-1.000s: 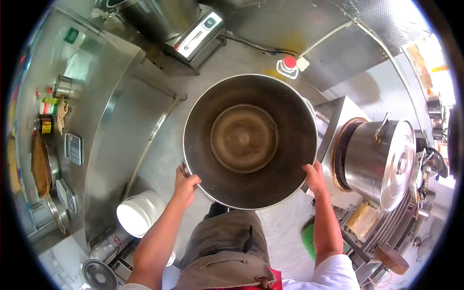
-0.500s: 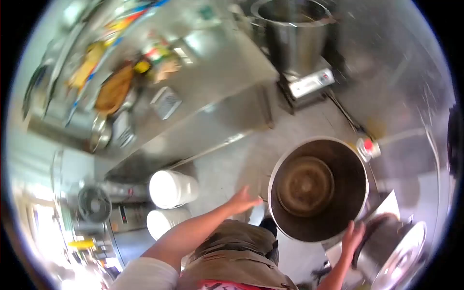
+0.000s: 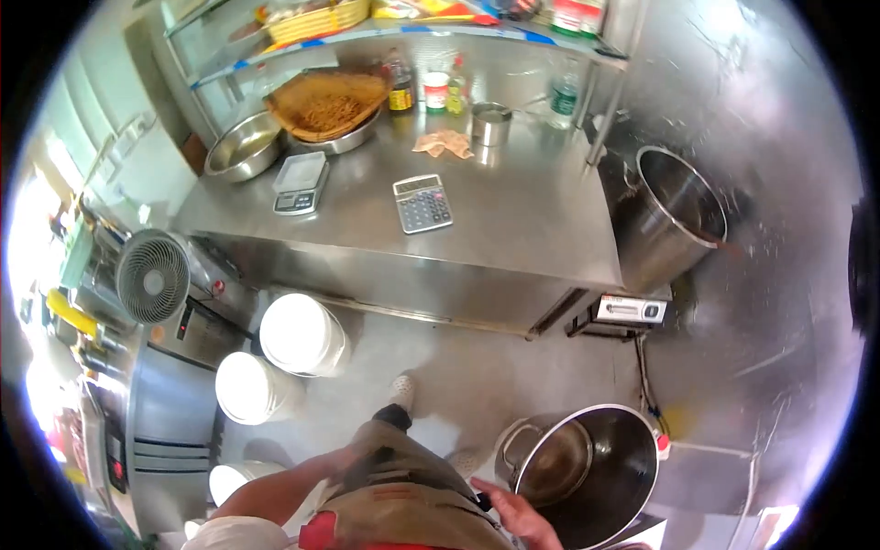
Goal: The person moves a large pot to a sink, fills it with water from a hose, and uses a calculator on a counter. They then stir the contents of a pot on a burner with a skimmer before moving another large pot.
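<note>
Across the far side stretches the steel surface (image 3: 522, 225); at the near right, beside the person's legs, sits the large pot (image 3: 625, 463). The right hand (image 3: 524, 518) is beside its rim, fingers extended and loosely apart, contact unclear; the blurred left hand (image 3: 346, 460) is by the apron (image 3: 403, 500), its fingers unreadable. The protruding loop handle (image 3: 522, 427) could snag a turning leg, jolting or tipping the pot.

Commercial kitchen: steel counter (image 3: 513, 220), deep stockpot (image 3: 674, 206).
</note>
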Demonstrator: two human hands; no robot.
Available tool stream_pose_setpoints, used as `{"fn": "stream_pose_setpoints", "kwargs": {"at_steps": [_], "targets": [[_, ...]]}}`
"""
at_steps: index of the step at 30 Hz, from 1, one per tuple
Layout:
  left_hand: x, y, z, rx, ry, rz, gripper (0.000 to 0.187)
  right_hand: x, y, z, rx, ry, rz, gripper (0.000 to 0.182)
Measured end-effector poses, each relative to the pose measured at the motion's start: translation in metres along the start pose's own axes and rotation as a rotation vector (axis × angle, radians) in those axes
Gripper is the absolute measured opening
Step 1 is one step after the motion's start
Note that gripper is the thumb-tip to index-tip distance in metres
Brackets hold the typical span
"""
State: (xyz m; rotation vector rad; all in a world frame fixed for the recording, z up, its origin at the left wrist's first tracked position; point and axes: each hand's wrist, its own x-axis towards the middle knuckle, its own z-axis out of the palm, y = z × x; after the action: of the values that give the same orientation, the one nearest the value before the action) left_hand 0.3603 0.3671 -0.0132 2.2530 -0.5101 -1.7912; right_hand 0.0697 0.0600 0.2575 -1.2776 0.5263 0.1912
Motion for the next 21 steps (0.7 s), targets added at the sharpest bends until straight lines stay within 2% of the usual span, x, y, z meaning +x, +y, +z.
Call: {"fn": "stream_pose_setpoints", "kwargs": {"at_steps": [1, 3, 6, 9, 10, 12, 13, 15, 17, 19, 21], "targets": [[0.0, 0.014, -0.015, 0.044, -0.019, 0.036, 0.047, 0.02, 0.023, 0.002, 0.186, -0.184, 0.007, 0.056], [0.006, 0.046, -0.048, 0.136, -0.025, 0.175, 0.044, 0.054, 0.013, 0.01, 0.207, -0.209, 0.095, 0.055], [0.025, 0.089, -0.108, 0.271, 0.047, 0.448, 0.039, 0.1, -0.013, 0.015, 0.194, -0.125, 0.186, 0.054], [0.024, 0.121, -0.173, 0.327, 0.173, 0.802, 0.035, 0.139, -0.035, 0.016, 0.168, -0.01, 0.241, 0.053], [0.019, 0.133, -0.193, 0.308, 0.187, 0.837, 0.034, 0.151, -0.032, 0.014, 0.147, 0.018, 0.256, 0.053], [-0.007, 0.167, -0.228, 0.208, 0.153, 0.65, 0.028, 0.175, 0.018, -0.017, 0.01, -0.055, 0.332, 0.062], [-0.025, 0.181, -0.246, 0.141, 0.162, 0.577, 0.025, 0.185, 0.022, -0.018, 0.014, -0.002, 0.393, 0.063], [-0.022, 0.184, -0.266, 0.17, 0.219, 0.556, 0.022, 0.206, 0.025, -0.016, 0.029, 0.1, 0.503, 0.065], [0.003, 0.164, -0.264, 0.34, 0.257, 0.63, 0.021, 0.22, 0.032, -0.022, 0.041, 0.196, 0.623, 0.067], [0.028, 0.144, -0.264, 0.511, 0.188, 0.646, 0.02, 0.242, 0.066, -0.052, -0.091, 0.083, 0.482, 0.067], [0.04, 0.15, -0.264, 0.619, 0.107, 0.605, 0.021, 0.274, 0.085, -0.079, -0.283, 0.01, 0.459, 0.063]]}}
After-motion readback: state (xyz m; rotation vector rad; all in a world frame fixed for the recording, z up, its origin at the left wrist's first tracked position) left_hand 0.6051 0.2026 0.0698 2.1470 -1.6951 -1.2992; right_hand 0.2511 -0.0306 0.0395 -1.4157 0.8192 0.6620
